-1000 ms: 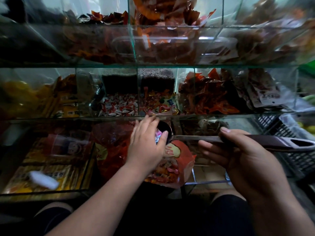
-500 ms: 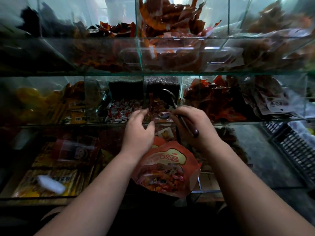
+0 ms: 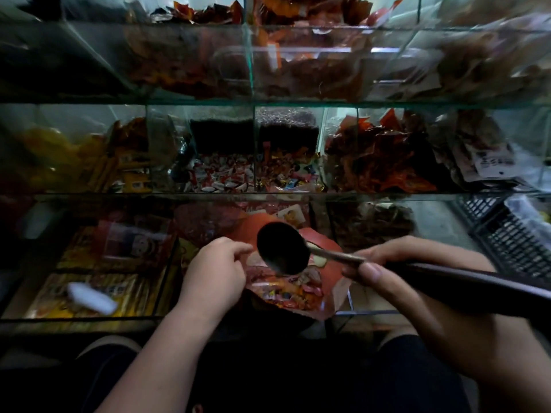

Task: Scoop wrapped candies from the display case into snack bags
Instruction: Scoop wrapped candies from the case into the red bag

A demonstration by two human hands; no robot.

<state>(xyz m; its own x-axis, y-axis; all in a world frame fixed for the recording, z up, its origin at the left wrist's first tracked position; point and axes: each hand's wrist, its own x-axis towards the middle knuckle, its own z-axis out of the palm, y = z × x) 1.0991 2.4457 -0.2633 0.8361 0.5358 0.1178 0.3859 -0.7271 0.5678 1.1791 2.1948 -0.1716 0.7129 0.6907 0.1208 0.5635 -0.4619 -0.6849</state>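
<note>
Head view.

- Your left hand (image 3: 213, 281) is low, at 7 o'clock from the scoop's bowl. Its fingers are curled, with thumb and forefinger closed on the left edge of the snack bag (image 3: 301, 290).
- Your right hand (image 3: 417, 290) is at 4 o'clock in the frame. Its fingers wrap round the dark handle of the scoop (image 3: 281, 248), and the thumb lies along the top.
- The handle runs off toward 4 o'clock. The round bowl overlaps the bag's upper part and tilts toward you. Its inside reads black, so you cannot tell what, if anything, lies in it.
- The bag is red and is held up in front of the bottom tier of the display case (image 3: 268, 194). Coloured wrapped pieces show in it at 6 o'clock from the bowl.
- Wrapped candies (image 3: 287, 174) fill a middle-tier compartment at 12 o'clock from the bowl, behind glass and well apart from the scoop.
- A red-and-white lot (image 3: 222, 177) lies in the compartment just beside them, at their 9 o'clock.
- A black crate (image 3: 507, 236) stands at 3 o'clock, outside the case.
</note>
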